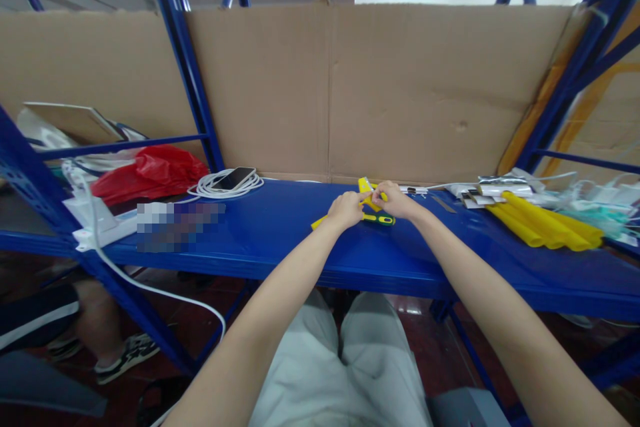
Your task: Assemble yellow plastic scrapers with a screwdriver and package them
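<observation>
You look mid-job, I'd say: the yellow piece (365,185) is at your fingers, not set aside yet; how much is done vs. left beyond that, can't tell. It's at the blue shelf top (280,213), approx. centre, between your L hand (347,209) and R hand (393,199). Long axis slants: far end away from you and to the L, near end to the R. L index reaches onto it or just beside; R fingers curl in close at its R edge, nearly closed, but can't tell if either hand actually pinches it. Green-and-yellow tool handle (383,219) lies just nearer you, approx. L–R, butt to the R; other end's lost behind your L hand.
</observation>
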A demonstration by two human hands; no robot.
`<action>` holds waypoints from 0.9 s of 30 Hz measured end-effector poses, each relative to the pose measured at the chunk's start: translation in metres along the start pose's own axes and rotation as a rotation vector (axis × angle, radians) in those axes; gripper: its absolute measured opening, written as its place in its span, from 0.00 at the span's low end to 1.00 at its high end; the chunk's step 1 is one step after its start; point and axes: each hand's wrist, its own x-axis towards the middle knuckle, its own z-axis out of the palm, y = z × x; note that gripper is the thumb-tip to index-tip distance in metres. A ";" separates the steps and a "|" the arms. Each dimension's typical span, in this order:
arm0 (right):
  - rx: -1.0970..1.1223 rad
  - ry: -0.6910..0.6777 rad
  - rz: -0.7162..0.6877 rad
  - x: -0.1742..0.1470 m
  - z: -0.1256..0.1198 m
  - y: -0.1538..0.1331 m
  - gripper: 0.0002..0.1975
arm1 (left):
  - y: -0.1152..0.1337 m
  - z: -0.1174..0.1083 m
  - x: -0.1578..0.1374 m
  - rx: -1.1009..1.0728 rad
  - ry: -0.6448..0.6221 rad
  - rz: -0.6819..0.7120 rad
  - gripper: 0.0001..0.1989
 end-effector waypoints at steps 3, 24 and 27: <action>0.007 -0.024 0.011 0.000 0.000 0.001 0.04 | 0.001 0.000 0.000 0.001 -0.010 -0.002 0.26; 0.824 -0.107 0.483 -0.010 -0.020 -0.025 0.16 | 0.004 -0.007 -0.002 -0.001 0.053 -0.029 0.25; 0.875 -0.114 0.521 -0.012 -0.024 -0.032 0.18 | 0.004 -0.005 -0.003 0.036 0.038 -0.003 0.25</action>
